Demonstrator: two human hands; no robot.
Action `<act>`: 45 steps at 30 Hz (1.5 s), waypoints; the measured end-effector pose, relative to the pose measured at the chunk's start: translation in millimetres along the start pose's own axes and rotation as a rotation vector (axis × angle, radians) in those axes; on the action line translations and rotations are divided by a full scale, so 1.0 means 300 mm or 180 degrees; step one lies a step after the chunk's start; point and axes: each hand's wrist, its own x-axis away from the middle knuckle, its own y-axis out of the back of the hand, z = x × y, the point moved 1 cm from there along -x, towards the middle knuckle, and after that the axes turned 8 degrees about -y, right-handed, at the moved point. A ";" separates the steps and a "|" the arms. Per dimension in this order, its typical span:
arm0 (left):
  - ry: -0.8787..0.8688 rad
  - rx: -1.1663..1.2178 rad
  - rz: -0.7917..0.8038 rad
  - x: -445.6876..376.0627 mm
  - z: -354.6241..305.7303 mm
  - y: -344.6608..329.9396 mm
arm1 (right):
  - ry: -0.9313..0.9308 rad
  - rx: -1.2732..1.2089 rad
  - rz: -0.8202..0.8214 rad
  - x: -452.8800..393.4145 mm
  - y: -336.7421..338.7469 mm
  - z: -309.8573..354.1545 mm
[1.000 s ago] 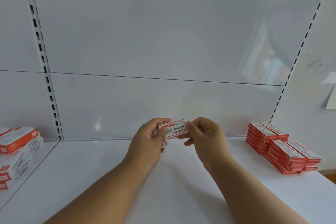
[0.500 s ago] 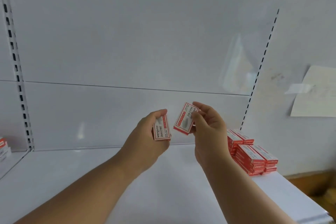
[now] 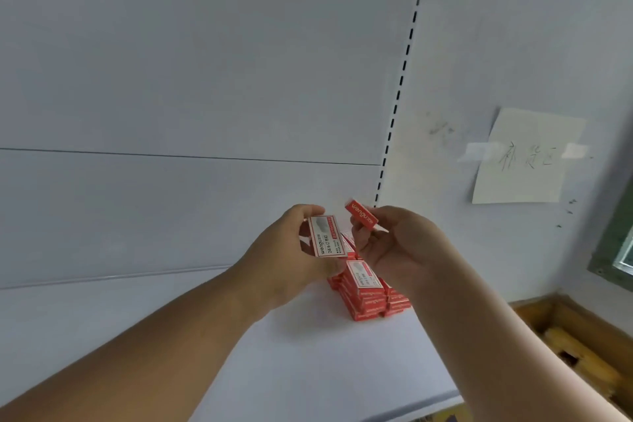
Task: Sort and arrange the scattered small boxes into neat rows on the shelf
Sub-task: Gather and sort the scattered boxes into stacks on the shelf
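Here each hand's fingers pinch one box: left box [image 3: 326, 236] upright, right box [image 3: 361, 214] slanting down-right.

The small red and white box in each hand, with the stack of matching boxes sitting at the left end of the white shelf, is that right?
Not quite: the head view shows the stack of matching red and white boxes at the right end of the white shelf, not the left. The left hand and right hand do each hold one small box.
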 end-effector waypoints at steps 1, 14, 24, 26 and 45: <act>0.0053 -0.0078 0.0044 -0.017 -0.005 -0.030 | 0.0120 0.0253 -0.0041 0.004 0.027 0.034; 0.0089 -0.1664 0.0153 -0.082 0.027 -0.235 | 0.1146 0.4841 -0.0928 -0.097 0.265 0.108; 0.0225 -0.1915 0.0219 -0.087 0.036 -0.245 | 0.1008 0.5703 0.0340 -0.061 0.327 0.180; 0.0204 -0.1880 0.0232 -0.086 0.031 -0.247 | 0.1088 0.5718 0.0303 -0.067 0.324 0.181; -0.0241 -0.2865 -0.0356 0.307 0.050 0.295 | 0.2807 0.5523 0.0515 0.034 -0.190 -0.177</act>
